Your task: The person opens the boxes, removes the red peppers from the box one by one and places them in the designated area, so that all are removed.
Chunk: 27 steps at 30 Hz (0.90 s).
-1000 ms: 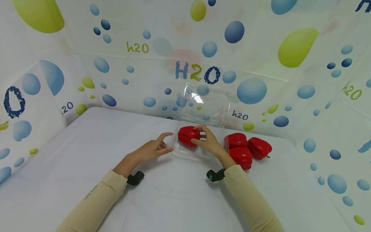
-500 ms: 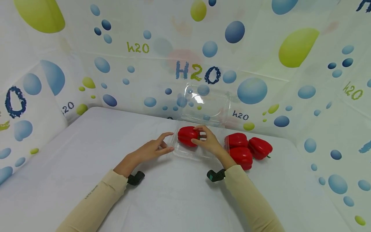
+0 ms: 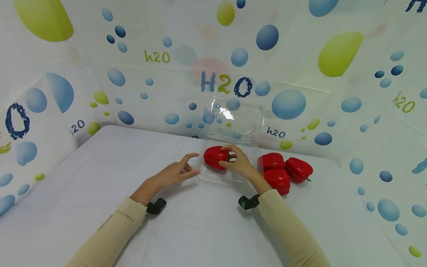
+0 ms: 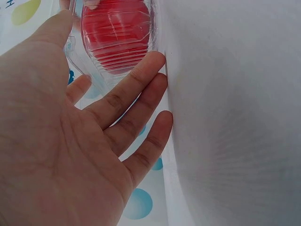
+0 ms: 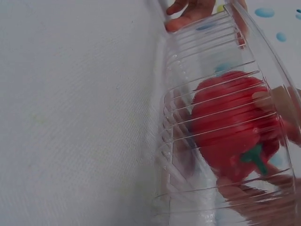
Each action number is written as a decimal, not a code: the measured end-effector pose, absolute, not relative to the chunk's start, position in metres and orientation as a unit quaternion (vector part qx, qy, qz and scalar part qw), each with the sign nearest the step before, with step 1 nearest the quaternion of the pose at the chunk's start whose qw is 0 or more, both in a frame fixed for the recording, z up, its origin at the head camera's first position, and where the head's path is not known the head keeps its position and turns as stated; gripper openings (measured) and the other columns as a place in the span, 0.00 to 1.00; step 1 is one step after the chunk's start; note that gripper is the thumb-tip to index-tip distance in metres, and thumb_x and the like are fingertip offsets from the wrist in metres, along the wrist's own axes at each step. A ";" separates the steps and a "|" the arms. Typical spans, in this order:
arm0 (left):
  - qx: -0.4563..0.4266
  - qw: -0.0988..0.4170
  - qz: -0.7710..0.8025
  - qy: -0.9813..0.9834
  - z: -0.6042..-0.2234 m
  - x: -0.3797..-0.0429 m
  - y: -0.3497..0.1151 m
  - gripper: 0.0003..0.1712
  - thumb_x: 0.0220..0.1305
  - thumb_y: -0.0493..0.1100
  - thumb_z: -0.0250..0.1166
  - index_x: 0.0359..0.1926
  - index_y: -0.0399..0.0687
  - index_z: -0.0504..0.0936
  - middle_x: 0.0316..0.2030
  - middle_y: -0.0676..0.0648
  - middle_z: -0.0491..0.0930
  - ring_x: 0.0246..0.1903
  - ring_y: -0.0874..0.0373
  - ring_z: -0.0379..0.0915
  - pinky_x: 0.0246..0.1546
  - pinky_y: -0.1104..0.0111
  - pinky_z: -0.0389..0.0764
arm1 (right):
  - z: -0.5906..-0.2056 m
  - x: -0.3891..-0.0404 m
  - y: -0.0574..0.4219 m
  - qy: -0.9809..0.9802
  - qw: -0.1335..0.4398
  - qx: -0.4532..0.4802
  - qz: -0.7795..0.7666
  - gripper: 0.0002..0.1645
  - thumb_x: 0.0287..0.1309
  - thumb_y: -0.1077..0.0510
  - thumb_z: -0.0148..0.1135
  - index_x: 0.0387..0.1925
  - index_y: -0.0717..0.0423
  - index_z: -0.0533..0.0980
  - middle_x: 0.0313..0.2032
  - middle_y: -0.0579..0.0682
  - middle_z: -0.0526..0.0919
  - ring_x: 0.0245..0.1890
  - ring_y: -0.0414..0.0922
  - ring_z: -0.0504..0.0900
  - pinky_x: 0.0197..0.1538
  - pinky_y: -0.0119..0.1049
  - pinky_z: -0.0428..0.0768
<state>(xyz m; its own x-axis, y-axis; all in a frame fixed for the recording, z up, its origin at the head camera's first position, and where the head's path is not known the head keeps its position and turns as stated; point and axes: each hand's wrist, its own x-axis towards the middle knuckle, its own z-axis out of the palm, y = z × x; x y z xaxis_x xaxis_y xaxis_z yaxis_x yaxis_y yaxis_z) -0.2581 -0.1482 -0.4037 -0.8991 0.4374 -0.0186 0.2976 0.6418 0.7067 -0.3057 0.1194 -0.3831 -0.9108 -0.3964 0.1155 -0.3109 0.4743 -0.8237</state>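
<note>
A red bell pepper (image 3: 213, 157) lies on its side toward the left of a clear plastic clamshell container (image 3: 218, 180). My right hand (image 3: 241, 163) holds the pepper at its stem end, thumb on the near side and fingers on the far side. Through the ribbed clear wall, the right wrist view shows the pepper's green stem (image 5: 254, 157) between thumb and fingers. My left hand (image 3: 171, 173) is at the container's left side, thumb and index finger spread, gripping nothing. Its other fingers (image 4: 141, 75) extend loosely in the left wrist view, close to the ribbed wall.
The container's clear lid (image 3: 245, 120) stands raised against the patterned backdrop (image 3: 186, 89). Right of the container are three more red bell peppers, two side by side and a third pepper (image 3: 299, 170) beyond them. White cloth (image 3: 197, 230) covers the table.
The head view has shifted slightly. A little more of the green stem shows between my right thumb and fingers; both hands keep nearly the same places.
</note>
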 end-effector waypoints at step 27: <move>0.207 0.088 0.375 0.899 -0.403 -0.258 -0.147 0.39 0.69 0.56 0.59 0.74 0.59 0.50 0.46 0.47 0.79 0.45 0.53 0.77 0.49 0.56 0.79 | -0.380 -0.290 0.121 0.853 0.008 -0.239 -0.463 0.30 0.55 0.64 0.69 0.59 0.55 0.69 0.62 0.60 0.69 0.58 0.59 0.73 0.55 0.49 0.79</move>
<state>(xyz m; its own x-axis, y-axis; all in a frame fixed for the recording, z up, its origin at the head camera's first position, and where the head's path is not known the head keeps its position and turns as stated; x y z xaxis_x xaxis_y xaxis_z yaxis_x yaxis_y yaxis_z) -0.2575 -0.1470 -0.4033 -0.8987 0.4385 -0.0038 0.3058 0.6329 0.7113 -0.2899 0.1206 -0.3800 -0.8856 -0.4155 0.2075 -0.4005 0.4570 -0.7942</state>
